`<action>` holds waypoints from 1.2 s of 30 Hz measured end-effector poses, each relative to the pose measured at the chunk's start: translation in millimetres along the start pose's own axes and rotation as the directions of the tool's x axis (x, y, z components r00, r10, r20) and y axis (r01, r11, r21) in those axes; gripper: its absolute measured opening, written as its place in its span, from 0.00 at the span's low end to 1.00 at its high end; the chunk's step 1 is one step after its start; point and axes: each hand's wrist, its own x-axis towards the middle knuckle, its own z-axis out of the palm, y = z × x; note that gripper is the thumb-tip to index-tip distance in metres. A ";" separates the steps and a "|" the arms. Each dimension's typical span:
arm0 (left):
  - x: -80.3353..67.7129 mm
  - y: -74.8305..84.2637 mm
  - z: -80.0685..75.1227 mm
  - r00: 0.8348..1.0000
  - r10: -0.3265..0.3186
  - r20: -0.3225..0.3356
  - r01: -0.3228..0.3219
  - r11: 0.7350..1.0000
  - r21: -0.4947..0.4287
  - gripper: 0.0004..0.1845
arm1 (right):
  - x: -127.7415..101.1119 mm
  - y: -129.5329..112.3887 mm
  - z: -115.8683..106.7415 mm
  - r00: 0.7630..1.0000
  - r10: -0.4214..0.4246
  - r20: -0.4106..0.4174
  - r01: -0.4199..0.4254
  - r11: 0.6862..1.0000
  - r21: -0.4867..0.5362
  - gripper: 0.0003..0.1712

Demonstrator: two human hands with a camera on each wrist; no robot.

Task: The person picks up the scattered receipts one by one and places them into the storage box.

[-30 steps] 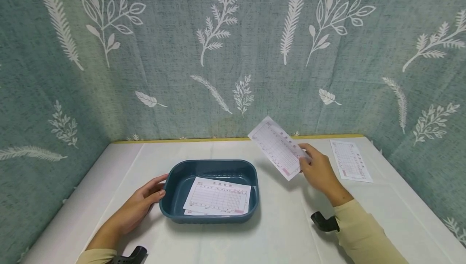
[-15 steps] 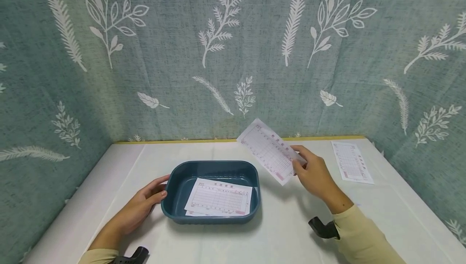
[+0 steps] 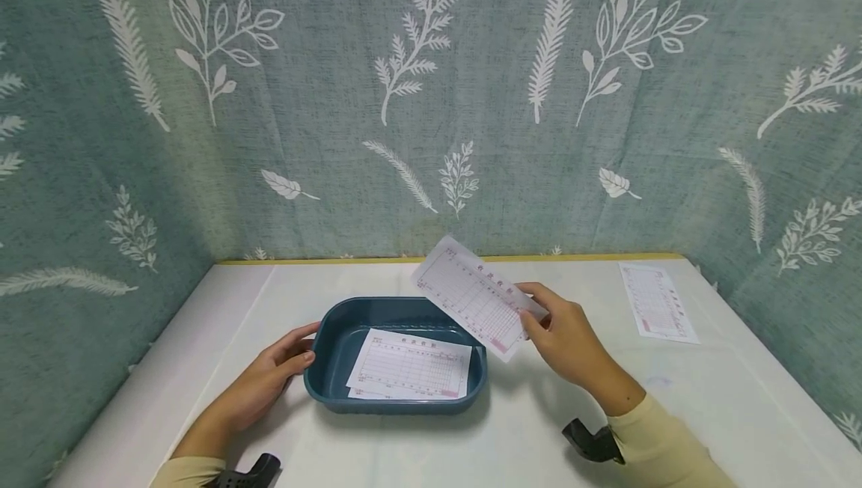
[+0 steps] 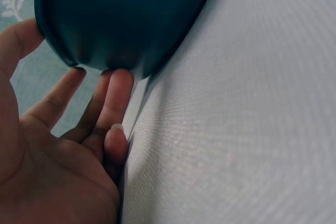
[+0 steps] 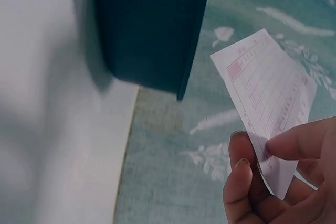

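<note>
My right hand [image 3: 562, 331] pinches a printed receipt slip [image 3: 465, 293] by its right end, tilted, overlapping the back right rim of a dark teal plastic basin [image 3: 397, 406]. In the right wrist view, the thumb lies on the printed face of the slip [image 5: 268, 82] and fingers sit behind it. Inside the basin lie overlapping receipt slips [image 3: 411, 364]. My left hand [image 3: 269, 376] rests against the basin's left end. The left wrist view has its thumb and fingertips on the outer wall of the basin [image 4: 121, 19], with the fingers extended rather than wrapped around it.
Another receipt slip [image 3: 658, 302] lies at the back right of the white table [image 3: 525, 443]. Behind the table's yellow back edge [image 3: 606, 257] hangs a green leaf-patterned cloth [image 3: 323, 99], which also closes off both sides.
The right hand has carried its receipt slip leftward and slightly down, from beside the basin to over its right part. The left hand stays at the basin's left end.
</note>
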 end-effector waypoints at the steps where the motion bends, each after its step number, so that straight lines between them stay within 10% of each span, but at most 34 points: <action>1: 0.1 0.1 0.5 1.000 -0.003 0.000 0.003 1.000 0.002 0.33 | -0.4 -1.2 2.2 1.000 -0.007 0.002 0.007 1.000 0.005 0.22; 24: -0.1 -0.2 1.9 1.000 -0.020 -0.010 0.020 1.000 -0.015 0.33 | 10.9 -27.2 72.5 0.965 -0.087 0.247 0.076 0.996 0.054 0.22; 36: 1.3 -0.2 2.4 1.000 -0.012 0.001 0.012 1.000 -0.025 0.33 | 15.5 -27.5 91.6 0.936 -0.122 0.330 0.178 0.973 -0.144 0.20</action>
